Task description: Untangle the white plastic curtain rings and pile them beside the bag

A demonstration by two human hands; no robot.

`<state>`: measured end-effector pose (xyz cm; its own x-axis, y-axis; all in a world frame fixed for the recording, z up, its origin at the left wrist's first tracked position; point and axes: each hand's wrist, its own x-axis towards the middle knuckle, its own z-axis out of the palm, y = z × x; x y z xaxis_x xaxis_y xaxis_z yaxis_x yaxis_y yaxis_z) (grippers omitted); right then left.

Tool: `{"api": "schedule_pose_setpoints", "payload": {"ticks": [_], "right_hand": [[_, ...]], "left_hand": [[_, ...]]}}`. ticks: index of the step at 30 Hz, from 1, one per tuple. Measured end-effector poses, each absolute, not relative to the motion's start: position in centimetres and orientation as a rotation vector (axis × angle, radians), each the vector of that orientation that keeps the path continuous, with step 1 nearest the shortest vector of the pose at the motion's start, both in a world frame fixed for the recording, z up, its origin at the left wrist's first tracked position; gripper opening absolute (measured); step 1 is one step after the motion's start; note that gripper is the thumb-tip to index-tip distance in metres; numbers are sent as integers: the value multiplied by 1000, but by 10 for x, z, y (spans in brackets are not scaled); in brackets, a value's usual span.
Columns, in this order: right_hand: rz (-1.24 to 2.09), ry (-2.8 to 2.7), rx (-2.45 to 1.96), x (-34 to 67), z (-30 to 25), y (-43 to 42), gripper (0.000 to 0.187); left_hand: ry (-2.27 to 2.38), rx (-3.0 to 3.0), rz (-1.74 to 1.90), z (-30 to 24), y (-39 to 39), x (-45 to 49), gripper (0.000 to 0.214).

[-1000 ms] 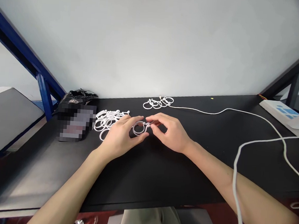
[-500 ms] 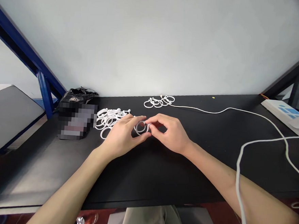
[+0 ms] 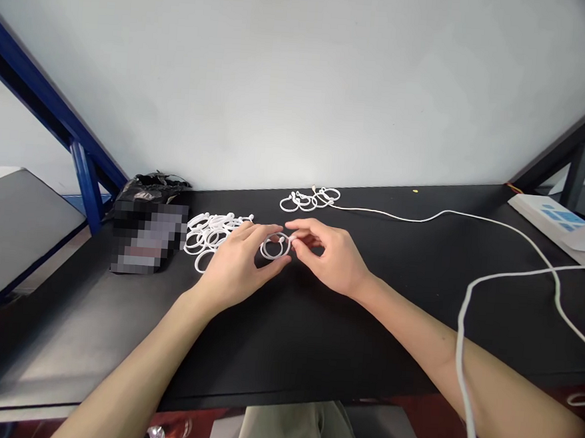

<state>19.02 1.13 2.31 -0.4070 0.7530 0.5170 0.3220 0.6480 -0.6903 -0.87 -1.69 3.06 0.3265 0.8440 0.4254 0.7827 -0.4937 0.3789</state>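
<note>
My left hand (image 3: 234,265) and my right hand (image 3: 330,256) meet over the black table (image 3: 289,339). Between them they pinch a white plastic ring (image 3: 275,246), the left thumb and fingers on its left side, the right fingertips on its right end. Just left of my left hand lies a heap of loose white rings (image 3: 210,234). A short chain of joined white rings (image 3: 310,199) lies farther back, near the wall.
A black bag (image 3: 146,225), partly blurred out, stands at the left rear. A white cable (image 3: 467,304) loops across the right side of the table and over my right forearm. A white power strip (image 3: 553,220) lies at the far right. Blue frame bars (image 3: 82,184) rise at left.
Both hands stay on the ring and work it; the ring shifted slightly between the fingertips. Nothing else moved.
</note>
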Motion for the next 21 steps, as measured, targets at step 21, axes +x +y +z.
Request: {"api": "schedule_pose_setpoints", "payload": {"ticks": [21], "right_hand": [[23,-2163,-1627,173,11,90,17]], "left_hand": [[1885,2493,815,17,-3,-22,35]]}}
